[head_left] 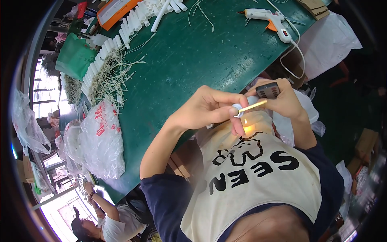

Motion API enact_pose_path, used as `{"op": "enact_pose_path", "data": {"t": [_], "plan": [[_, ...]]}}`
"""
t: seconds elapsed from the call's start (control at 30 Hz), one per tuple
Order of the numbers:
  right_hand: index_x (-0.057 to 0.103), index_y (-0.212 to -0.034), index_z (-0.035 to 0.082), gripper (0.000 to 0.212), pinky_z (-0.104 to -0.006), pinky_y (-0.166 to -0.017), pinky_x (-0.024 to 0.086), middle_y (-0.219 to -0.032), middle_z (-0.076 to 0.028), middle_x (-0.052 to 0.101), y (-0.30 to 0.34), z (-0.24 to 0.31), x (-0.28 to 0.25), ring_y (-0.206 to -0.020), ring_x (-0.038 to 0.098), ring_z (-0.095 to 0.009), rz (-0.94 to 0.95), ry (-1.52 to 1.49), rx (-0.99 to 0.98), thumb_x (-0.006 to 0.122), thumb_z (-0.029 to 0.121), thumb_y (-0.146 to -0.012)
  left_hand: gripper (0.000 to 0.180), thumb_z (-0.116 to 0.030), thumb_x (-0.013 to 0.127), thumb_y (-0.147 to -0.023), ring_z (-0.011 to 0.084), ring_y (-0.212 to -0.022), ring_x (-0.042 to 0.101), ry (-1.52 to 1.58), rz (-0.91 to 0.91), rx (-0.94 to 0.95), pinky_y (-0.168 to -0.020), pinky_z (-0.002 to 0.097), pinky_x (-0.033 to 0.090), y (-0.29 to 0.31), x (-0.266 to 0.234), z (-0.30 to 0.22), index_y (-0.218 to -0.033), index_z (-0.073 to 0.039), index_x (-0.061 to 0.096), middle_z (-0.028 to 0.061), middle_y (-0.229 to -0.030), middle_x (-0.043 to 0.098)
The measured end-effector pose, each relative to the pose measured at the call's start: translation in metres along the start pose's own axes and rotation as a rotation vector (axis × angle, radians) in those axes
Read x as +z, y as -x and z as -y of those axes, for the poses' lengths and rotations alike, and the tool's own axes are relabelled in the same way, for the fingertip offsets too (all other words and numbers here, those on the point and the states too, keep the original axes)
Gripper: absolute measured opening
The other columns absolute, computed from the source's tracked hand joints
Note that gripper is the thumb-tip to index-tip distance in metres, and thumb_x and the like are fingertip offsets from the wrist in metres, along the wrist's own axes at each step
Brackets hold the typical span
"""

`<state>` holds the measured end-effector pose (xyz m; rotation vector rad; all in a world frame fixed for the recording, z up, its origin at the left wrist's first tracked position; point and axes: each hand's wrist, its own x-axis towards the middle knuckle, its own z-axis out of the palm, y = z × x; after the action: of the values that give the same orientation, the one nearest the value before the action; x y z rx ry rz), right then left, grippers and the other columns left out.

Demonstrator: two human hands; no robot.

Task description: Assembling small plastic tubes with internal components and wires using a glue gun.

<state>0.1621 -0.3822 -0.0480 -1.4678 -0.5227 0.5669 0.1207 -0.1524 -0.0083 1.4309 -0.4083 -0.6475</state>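
Observation:
My left hand [205, 105] is closed around a white tube [238, 111], its round end turned up between thumb and fingers. A thin pale-yellow stick [254, 106] runs from that round end to my right hand [284, 99]. The right fingers are bent round a dark, flat, remote-like object [267, 90] with rows of reddish marks. Just below the tube glows a small flame-shaped light [246, 121], throwing a warm patch on my shirt. Both hands are held close in front of my chest, past the table's edge.
On the green table [181, 60] lie a row of white tubes [105, 50] with thin wires, an orange box [115, 13], a clear plastic bag [104, 141] and a white glue gun [268, 18] with its cord. A person [117, 222] works at the lower left.

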Motion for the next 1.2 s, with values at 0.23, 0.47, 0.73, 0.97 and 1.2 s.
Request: {"op": "enact_pose_path", "data": {"t": [0.23,0.47,0.73,0.97,1.2], "plan": [[0.054,-0.115,-0.005,0.033,-0.0211,-0.053,0.045,-0.084,-0.012,0.064,-0.001,-0.015,-0.012,-0.059,0.054,-0.009,-0.199,0.019,-0.128,0.059,0.010,-0.086,0.018,-0.011,0.049,-0.092,0.0088,-0.065,0.060,0.298,-0.058,0.013,-0.061,0.0221,0.045,0.003,-0.006,0.015,-0.102,-0.002,0.061,0.0083,-0.073,0.068],[0.052,-0.114,-0.003,0.026,-0.0195,-0.048,0.043,-0.076,-0.010,0.062,0.019,-0.021,-0.029,-0.053,0.053,-0.008,-0.160,0.002,-0.047,0.040,0.012,-0.096,0.017,-0.006,0.047,-0.091,0.0139,-0.065,0.062,0.178,-0.111,-0.069,-0.064,0.0258,0.048,0.008,-0.005,0.008,-0.101,0.001,0.059,0.0134,-0.074,0.067],[0.054,-0.080,-0.001,0.027,-0.0201,-0.045,0.038,-0.061,-0.002,0.056,0.023,-0.018,-0.036,-0.046,0.046,-0.005,-0.032,0.354,-0.018,0.039,0.014,-0.096,0.026,-0.022,0.053,-0.091,0.0200,-0.059,0.061,0.157,-0.143,0.029,-0.059,0.0316,0.051,0.005,-0.002,0.005,-0.096,0.003,0.055,0.0157,-0.068,0.065],[0.061,-0.093,-0.001,0.013,-0.0223,-0.054,0.042,-0.075,-0.005,0.061,0.013,-0.003,-0.015,-0.060,0.053,-0.010,-0.152,0.254,-0.080,0.055,0.010,-0.087,0.025,-0.020,0.051,-0.090,0.0194,-0.060,0.062,0.141,-0.131,0.000,-0.062,0.0303,0.051,0.004,0.000,0.006,-0.096,0.003,0.056,0.0160,-0.069,0.065],[0.068,-0.089,0.003,0.034,-0.0294,-0.066,0.043,-0.083,-0.004,0.064,-0.005,-0.021,0.003,-0.079,0.049,-0.019,-0.067,0.539,-0.483,0.078,0.002,-0.057,0.023,-0.008,0.044,-0.095,0.0120,-0.070,0.063,0.202,-0.025,-0.077,-0.070,0.0247,0.048,0.003,0.002,0.004,-0.111,0.002,0.057,0.0134,-0.082,0.068]]}}
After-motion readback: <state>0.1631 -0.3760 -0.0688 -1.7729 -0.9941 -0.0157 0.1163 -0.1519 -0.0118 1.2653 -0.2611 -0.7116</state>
